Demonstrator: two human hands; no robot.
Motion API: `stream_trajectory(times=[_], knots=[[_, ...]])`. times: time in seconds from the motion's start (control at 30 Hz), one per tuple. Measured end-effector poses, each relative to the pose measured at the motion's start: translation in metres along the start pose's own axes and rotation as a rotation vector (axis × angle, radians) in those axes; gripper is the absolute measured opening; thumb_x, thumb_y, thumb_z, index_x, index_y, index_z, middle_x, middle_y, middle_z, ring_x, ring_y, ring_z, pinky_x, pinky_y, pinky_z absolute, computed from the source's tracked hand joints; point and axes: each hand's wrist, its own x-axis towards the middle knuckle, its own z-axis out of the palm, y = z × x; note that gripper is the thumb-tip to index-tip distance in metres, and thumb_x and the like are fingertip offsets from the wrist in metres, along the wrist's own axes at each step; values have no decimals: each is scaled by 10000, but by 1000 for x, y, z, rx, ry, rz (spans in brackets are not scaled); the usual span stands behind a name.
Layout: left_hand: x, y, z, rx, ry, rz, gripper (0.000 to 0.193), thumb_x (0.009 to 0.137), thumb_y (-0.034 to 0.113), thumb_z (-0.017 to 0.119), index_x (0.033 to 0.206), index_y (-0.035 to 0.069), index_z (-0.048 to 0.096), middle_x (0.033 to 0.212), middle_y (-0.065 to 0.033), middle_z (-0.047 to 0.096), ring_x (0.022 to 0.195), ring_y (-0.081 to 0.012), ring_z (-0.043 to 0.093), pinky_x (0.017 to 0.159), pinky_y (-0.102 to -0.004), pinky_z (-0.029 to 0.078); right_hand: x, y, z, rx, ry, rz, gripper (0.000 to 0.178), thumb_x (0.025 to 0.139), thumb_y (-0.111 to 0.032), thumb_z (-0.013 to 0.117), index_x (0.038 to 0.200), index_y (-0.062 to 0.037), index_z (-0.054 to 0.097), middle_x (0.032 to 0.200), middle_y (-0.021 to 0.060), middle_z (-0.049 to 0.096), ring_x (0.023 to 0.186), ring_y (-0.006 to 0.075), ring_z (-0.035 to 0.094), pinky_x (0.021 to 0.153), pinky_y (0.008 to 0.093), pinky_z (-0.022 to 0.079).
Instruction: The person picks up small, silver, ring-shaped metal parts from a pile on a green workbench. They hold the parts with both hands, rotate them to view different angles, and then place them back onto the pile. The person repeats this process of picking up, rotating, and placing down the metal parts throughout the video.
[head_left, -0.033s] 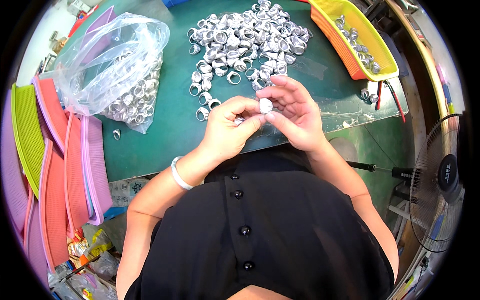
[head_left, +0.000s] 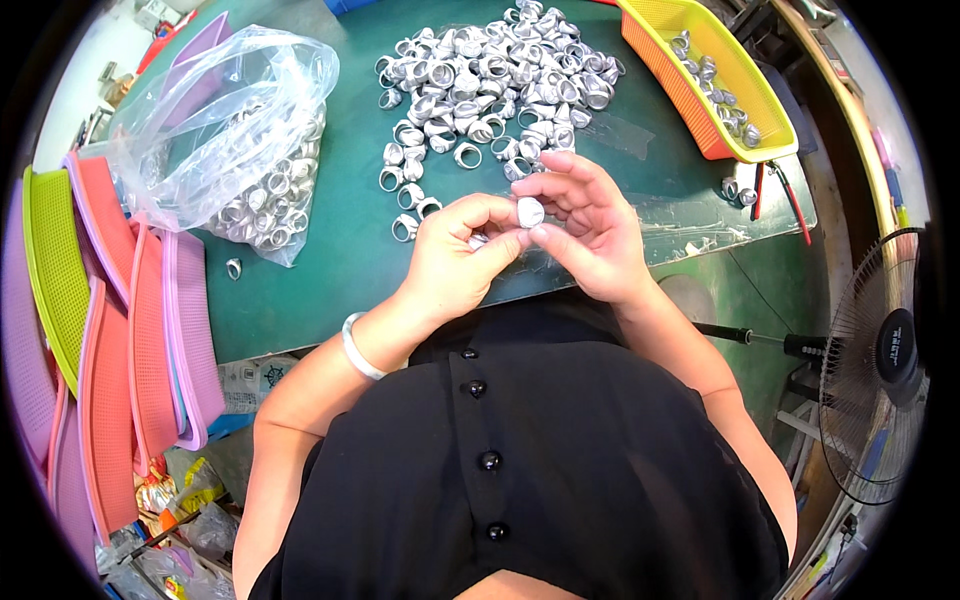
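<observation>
Near the table's front edge, a silver ring (head_left: 531, 212) with a broad, rounded face is held between both hands' fingertips. My left hand (head_left: 462, 250) is closed, pinching it from the left with thumb and index finger. Another silver piece (head_left: 478, 241), mostly hidden, shows inside its curled fingers. My right hand (head_left: 592, 232) has its thumb and index fingertip against the ring's right side, the other fingers loosely bent and apart. Just beyond the hands spreads a large heap of similar silver rings (head_left: 490, 75), with several strays along its near side.
A clear plastic bag (head_left: 225, 130) of rings stands at the left, a single ring (head_left: 234, 268) near it. Stacked coloured baskets (head_left: 110, 350) line the left edge. At the right are a yellow-orange basket (head_left: 690, 110) holding rings, red-handled pliers (head_left: 775, 190) and a black fan (head_left: 880, 360).
The ring has turned very slightly between the fingertips. Both hands keep the same place.
</observation>
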Motion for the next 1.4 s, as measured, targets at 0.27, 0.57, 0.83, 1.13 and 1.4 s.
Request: stream_trajectory(times=[0.27,0.57,0.83,1.13,1.4], knots=[[1,2,-2,-157,-21,-147,135,794,4,607,928,12,616,845,-7,621,730,-50,526,669,-204,440,-1,-2,1,-77,-32,-17,581,783,70,572,1302,-22,328,1116,143,529,973,171,541,865,295,435],[0,6,-3,-234,-30,-236,132,799,-2,592,930,12,606,845,2,611,724,-37,511,660,-188,425,0,0,1,-134,-24,-59,575,781,85,563,1299,-22,338,1109,145,539,969,168,545,851,292,440],[-1,13,-3,-264,-44,-274,123,811,31,598,931,11,583,839,7,589,730,-31,495,659,-183,415,-1,1,3,-218,2,-112,572,763,87,581,1283,-19,366,1089,144,558,947,170,561,818,290,454],[2,12,-6,-425,-34,-423,185,856,160,593,982,25,577,777,-1,572,607,-34,462,506,-165,357,0,1,3,-355,52,-159,571,749,83,598,1270,-26,391,1047,124,565,925,163,564,756,272,455],[3,11,-9,-540,-92,-444,237,881,183,557,1051,18,570,772,-14,577,577,-45,462,480,-165,341,-1,-2,-1,-245,28,-94,557,774,99,565,1280,-19,366,999,97,555,900,137,548,757,259,437]])
